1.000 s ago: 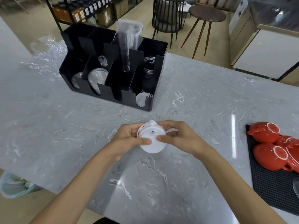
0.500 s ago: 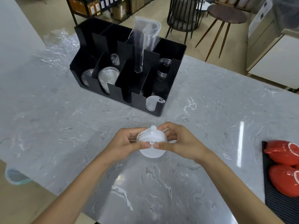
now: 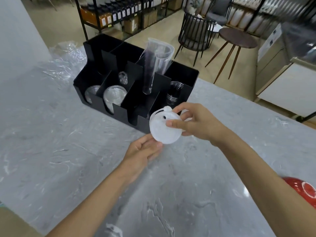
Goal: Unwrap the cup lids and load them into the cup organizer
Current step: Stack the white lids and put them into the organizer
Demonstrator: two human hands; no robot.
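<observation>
A stack of white cup lids [image 3: 164, 130] is pinched in my right hand [image 3: 196, 123], raised just in front of the right front slot of the black cup organizer [image 3: 119, 109]. My left hand [image 3: 143, 151] hovers below the stack with its fingers loosely apart and holds nothing; its fingertips are close under the lids' lower edge. Clear lids [image 3: 113, 96] stand in the organizer's left slots. A clear plastic sleeve [image 3: 155, 64] sticks up from a middle compartment. Dark stacked rings [image 3: 175, 92] fill the right rear slot.
Crumpled clear wrap [image 3: 68, 55] lies on the marble counter [image 3: 68, 151] left of the organizer. A red cup [image 3: 304, 189] sits at the right edge. Beyond the counter are shelving, a black wire chair [image 3: 196, 31] and a round wooden stool [image 3: 237, 38].
My right hand has lifted the white lids forward and right toward the organizer's right front slot. My left hand has let go and stays below. The view has shifted closer to the organizer.
</observation>
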